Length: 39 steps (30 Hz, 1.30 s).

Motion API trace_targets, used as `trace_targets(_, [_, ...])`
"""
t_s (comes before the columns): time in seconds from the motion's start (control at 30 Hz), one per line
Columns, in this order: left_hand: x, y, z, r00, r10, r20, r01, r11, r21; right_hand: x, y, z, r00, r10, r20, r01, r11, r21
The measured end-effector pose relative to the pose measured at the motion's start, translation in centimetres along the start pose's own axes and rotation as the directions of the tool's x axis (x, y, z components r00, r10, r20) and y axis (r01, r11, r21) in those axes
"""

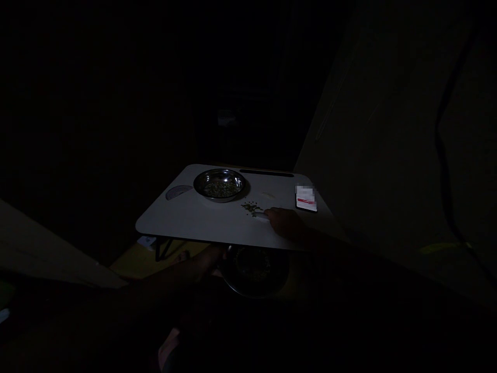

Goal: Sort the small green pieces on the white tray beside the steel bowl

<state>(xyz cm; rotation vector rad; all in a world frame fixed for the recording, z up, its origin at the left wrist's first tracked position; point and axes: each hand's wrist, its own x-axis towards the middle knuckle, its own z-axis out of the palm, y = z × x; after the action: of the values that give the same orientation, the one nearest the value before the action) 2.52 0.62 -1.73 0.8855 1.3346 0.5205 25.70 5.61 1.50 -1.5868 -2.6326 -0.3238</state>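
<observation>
a dark room, with dim light falling on a small white table [205, 223] with rounded corners. the right hand [285, 221] reaches in from the right over the near part of the tabletop, its fingers closed together on a pale, flat tool [261, 215]; the exact kind of tool is too dim to tell. the tip of the tool touches a loose scatter of small green pieces [250, 207] lying on the tabletop, just to the left of the fingers.

the left hand [214, 255] is below the near edge of the table, closed on the left rim of a wide, dark lower bowl [241, 293]; its separate fingers are mostly lost in shadow. small bits show faintly inside this bowl, which sits partly under the table edge.

beyond the green scatter and to its left, a shiny metal bowl [220, 199] stands upright on the table, its bottom covered with more small greenish pieces. just left of it lies a clear protractor [178, 192]. a small pale sliver [267, 195] lies a little beyond the tool. near the right edge rests a phone [306, 199] with a lit screen, and a dark slot [266, 173] runs along the far edge. at the far right, a dark cable [440, 150] hangs against a wall [388, 155].
</observation>
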Motion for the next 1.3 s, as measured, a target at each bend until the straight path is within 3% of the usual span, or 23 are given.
trace_targets(0.23, [-0.8,0.6,0.2,0.999,0.024,0.036,-0.024,1.0,-0.008,-0.2,-0.3,0.1,0.999,-0.029,-0.024,0.029,1.0,0.012])
trace_targets(0.47, [-1.0,0.7,0.3,1.0,-0.001,-0.02,0.001,1.0,-0.008,-0.9,-0.9,-0.6,0.998,-0.057,-0.017,0.058,0.998,0.021])
trace_targets(0.63, [-0.6,0.5,0.2,0.999,0.017,0.044,-0.017,1.0,-0.011,-1.2,-1.4,-1.0,0.997,-0.076,-0.015,0.077,0.996,0.042])
trace_targets(1.03, [0.8,-0.7,-0.4,0.997,0.044,0.07,-0.043,0.999,-0.014,-2.1,-3.4,-1.7,0.982,-0.175,-0.069,0.184,0.97,0.16])
trace_targets(1.3, [2.1,-1.8,-1.0,0.996,0.05,0.076,-0.049,0.999,-0.013,-2.4,-5.0,-2.6,0.977,-0.209,-0.044,0.213,0.961,0.174])
